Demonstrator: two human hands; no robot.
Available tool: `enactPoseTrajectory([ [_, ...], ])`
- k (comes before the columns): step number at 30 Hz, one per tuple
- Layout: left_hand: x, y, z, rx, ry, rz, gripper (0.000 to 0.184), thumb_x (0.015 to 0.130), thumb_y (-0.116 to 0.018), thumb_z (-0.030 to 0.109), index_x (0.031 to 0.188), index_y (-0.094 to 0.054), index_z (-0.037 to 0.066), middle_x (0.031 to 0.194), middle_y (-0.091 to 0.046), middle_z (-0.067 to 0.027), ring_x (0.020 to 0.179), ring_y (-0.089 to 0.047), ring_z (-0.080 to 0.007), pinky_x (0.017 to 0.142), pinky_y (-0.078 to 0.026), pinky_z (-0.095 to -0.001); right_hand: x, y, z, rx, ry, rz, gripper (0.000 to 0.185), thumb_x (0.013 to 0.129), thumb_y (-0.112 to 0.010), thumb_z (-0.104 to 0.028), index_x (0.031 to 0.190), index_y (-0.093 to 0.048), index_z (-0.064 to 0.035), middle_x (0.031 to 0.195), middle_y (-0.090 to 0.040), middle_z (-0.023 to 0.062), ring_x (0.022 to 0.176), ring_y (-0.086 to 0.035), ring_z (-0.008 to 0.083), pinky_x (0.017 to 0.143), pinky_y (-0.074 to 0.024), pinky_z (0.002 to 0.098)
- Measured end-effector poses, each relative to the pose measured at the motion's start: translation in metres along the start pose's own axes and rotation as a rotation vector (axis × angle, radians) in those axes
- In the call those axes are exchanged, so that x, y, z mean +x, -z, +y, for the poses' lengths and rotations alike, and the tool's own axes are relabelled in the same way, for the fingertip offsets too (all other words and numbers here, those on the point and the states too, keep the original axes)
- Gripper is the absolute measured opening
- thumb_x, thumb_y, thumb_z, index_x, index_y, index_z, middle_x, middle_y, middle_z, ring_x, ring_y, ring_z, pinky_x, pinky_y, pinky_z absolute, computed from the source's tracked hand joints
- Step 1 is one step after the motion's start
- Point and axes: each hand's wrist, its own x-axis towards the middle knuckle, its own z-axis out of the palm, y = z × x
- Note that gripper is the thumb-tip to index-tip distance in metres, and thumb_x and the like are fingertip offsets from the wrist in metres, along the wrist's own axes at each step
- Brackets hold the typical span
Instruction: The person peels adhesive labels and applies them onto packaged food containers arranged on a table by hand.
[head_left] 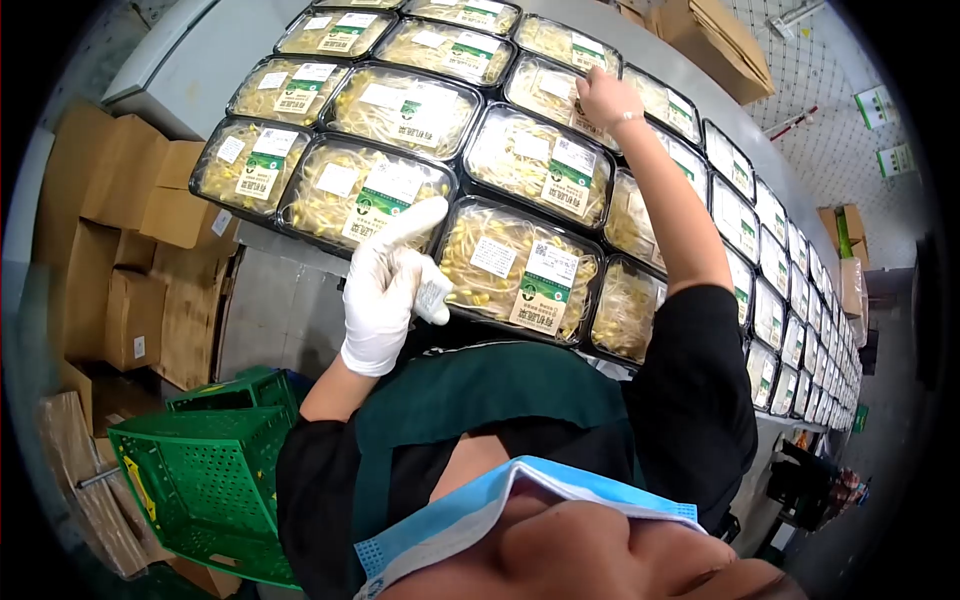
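My left hand [385,290], in a white glove, is closed with its index finger pointing out over the packs. A small greyish-white label [433,293] is held by its thumb and curled fingers. Beside it is a black-tray pack of bean sprouts [495,275], clear-lidded, with white and green labels. Farther off, my bare right hand [608,100] reaches over another bean sprout pack [545,88]. Its fingers are drawn together against the lid near the label; whatever is between them is hidden. A thin band circles the right wrist.
Many similar packs [770,270] stand in rows along the metal table [275,300], stretching right. Green crates [205,470] and cardboard boxes [130,190] are at the left. Folded cardboard [715,45] lies past the table's far side.
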Motion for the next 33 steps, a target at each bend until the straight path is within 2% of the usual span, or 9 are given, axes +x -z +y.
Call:
enactPoseTrajectory([
  [4,0.020,-0.016,-0.014,-0.054,-0.283,0.210,0.040,0.080,-0.053,0.000,0.117,-0.038,-0.005,0.096,-0.056,-0.0112,0.066,-0.054,-0.0062,0.061,-0.045,-0.0162,-0.139,0.035,-0.082,1.153,0.621,-0.360,0.026,0.079,-0.060,-0.025,0.092,-0.056,-0.0031,0.077,-0.057,0.0042,0.073,-0.053,0.0119,0.066,-0.0443,0.0266],
  [6,0.029,-0.026,-0.015,-0.038,-0.405,0.220,0.042,0.080,-0.054,0.000,0.117,-0.037,-0.005,0.104,-0.054,-0.0121,0.074,-0.054,-0.0058,0.068,-0.044,-0.0165,-0.185,0.049,-0.102,1.007,0.872,-0.306,0.019,0.075,-0.064,-0.016,0.088,-0.057,-0.0034,0.076,-0.058,0.0052,0.071,-0.056,0.0121,0.064,-0.0455,0.0262],
  [12,0.017,-0.031,-0.012,0.119,-0.232,0.095,0.023,0.081,-0.054,0.005,0.103,-0.052,-0.004,0.091,-0.059,-0.0071,0.082,-0.054,-0.0105,0.075,-0.042,-0.0217,-0.182,0.031,-0.096,1.085,0.744,-0.048,0.014,0.069,-0.067,-0.012,0.077,-0.060,-0.0043,0.067,-0.058,0.0059,0.060,-0.057,0.0160,0.058,-0.0462,0.0262],
  [19,0.017,-0.015,-0.026,0.127,-0.108,0.237,0.007,0.080,-0.056,0.002,0.085,-0.056,-0.002,0.074,-0.057,-0.0031,0.055,-0.050,-0.0052,0.047,-0.039,-0.0163,-0.146,0.033,-0.091,1.061,0.976,0.131,0.007,0.070,-0.068,-0.010,0.074,-0.063,-0.0073,0.071,-0.060,0.0018,0.064,-0.056,0.0109,0.058,-0.0448,0.0222],
  [21,0.017,-0.020,-0.003,0.210,0.069,0.114,0.020,0.081,-0.049,0.000,0.101,-0.052,-0.003,0.075,-0.058,-0.0050,0.052,-0.049,-0.0048,0.042,-0.039,-0.0158,-0.067,0.042,-0.076,0.989,0.532,0.075,0.020,0.075,-0.064,-0.021,0.085,-0.061,-0.0045,0.075,-0.061,0.0049,0.066,-0.056,0.0100,0.061,-0.0462,0.0222],
  [26,0.003,0.000,-0.012,0.294,-0.082,0.157,0.028,0.082,-0.035,-0.002,0.105,-0.051,-0.006,0.083,-0.060,-0.0120,0.060,-0.054,-0.0103,0.057,-0.045,-0.0225,0.142,-0.007,0.002,0.357,-0.007,0.296,0.037,0.076,-0.051,-0.040,0.094,-0.057,-0.0074,0.093,-0.060,0.0152,0.090,-0.055,0.0312,0.079,-0.0426,0.0366],
  [30,0.000,0.007,-0.008,0.340,0.055,0.119,0.028,0.079,-0.037,-0.005,0.102,-0.053,-0.007,0.101,-0.058,-0.0161,0.080,-0.059,-0.0178,0.071,-0.045,-0.0238,0.162,-0.034,-0.001,-0.057,0.134,0.274,0.042,0.077,-0.048,-0.044,0.103,-0.054,-0.0112,0.101,-0.058,0.0143,0.097,-0.052,0.0297,0.082,-0.0410,0.0377],
  [32,0.000,0.005,-0.002,0.253,-0.010,-0.040,0.034,0.078,-0.037,-0.007,0.110,-0.048,-0.008,0.111,-0.052,-0.0202,0.091,-0.058,-0.0215,0.077,-0.044,-0.0249,0.130,-0.006,-0.002,-0.209,-0.111,0.240,0.044,0.079,-0.046,-0.044,0.111,-0.050,-0.0143,0.107,-0.055,0.0136,0.103,-0.049,0.0282,0.084,-0.0397,0.0371],
  [33,0.004,-0.008,0.010,-0.112,0.217,0.034,0.043,0.076,-0.037,-0.009,0.118,-0.039,-0.007,0.116,-0.048,-0.0230,0.094,-0.057,-0.0248,0.080,-0.044,-0.0274,0.121,-0.002,0.009,-0.242,-0.136,0.262,0.045,0.082,-0.044,-0.042,0.116,-0.047,-0.0133,0.104,-0.057,0.0130,0.100,-0.052,0.0257,0.082,-0.0409,0.0367],
])
